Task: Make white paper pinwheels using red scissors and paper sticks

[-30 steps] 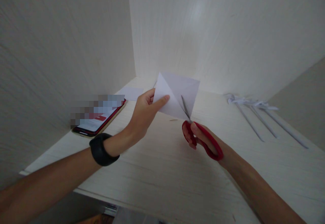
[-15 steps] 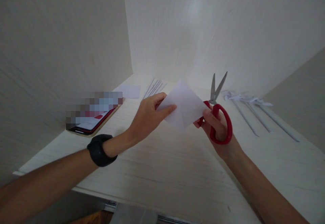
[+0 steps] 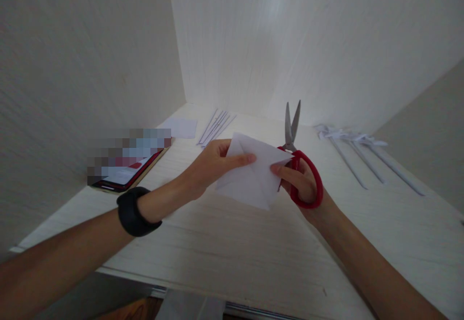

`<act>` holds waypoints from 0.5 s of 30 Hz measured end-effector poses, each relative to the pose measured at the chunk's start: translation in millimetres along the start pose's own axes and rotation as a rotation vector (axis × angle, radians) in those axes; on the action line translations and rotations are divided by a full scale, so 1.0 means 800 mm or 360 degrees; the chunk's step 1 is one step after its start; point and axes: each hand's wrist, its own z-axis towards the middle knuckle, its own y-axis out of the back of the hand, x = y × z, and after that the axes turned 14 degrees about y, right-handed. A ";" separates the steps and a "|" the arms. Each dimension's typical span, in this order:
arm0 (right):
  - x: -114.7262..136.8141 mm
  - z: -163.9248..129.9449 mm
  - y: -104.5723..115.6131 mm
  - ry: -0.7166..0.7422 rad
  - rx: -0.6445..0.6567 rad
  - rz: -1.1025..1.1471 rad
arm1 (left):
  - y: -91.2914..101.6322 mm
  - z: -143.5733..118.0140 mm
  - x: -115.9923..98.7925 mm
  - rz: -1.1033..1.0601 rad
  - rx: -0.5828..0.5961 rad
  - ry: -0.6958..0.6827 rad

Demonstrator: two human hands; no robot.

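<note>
A white sheet of paper (image 3: 250, 180) with crease lines is held up between my hands over the table. My left hand (image 3: 217, 165) pinches its left side, thumb on top and the other fingers behind. On the right edge, the thumb of my right hand (image 3: 302, 182) presses the paper from above. Red-handled scissors (image 3: 315, 180) hang on that same hand, a handle loop round it. Their blades point up and away, slightly spread, clear of the paper. A black band sits on my left wrist.
At the left lies a phone (image 3: 123, 175), its screen partly blurred. Behind it is a white paper piece (image 3: 183, 128). Several thin paper strips (image 3: 217, 126) lie at the back. White paper stems with folded tops (image 3: 348, 158) rest at the right. Walls (image 3: 253, 44) enclose the table.
The paper has turned from a diamond pose to a flatter, tilted one and come slightly lower. My right hand and the scissors have shifted left, and the blades have closed a little.
</note>
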 end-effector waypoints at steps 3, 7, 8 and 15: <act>-0.001 0.000 0.001 -0.0028 -0.0015 0.0017 | 0.000 -0.001 -0.002 -0.0061 0.0043 0.0038; 0.000 0.000 0.000 -0.0016 -0.0014 0.0071 | -0.001 -0.004 -0.004 -0.0128 0.0106 0.0078; 0.000 0.000 0.000 -0.0016 -0.0007 0.0070 | -0.001 -0.004 -0.004 -0.0139 0.0116 0.0084; 0.002 -0.001 -0.001 -0.0042 -0.0044 0.0039 | -0.002 -0.005 -0.005 -0.0136 0.0136 0.0119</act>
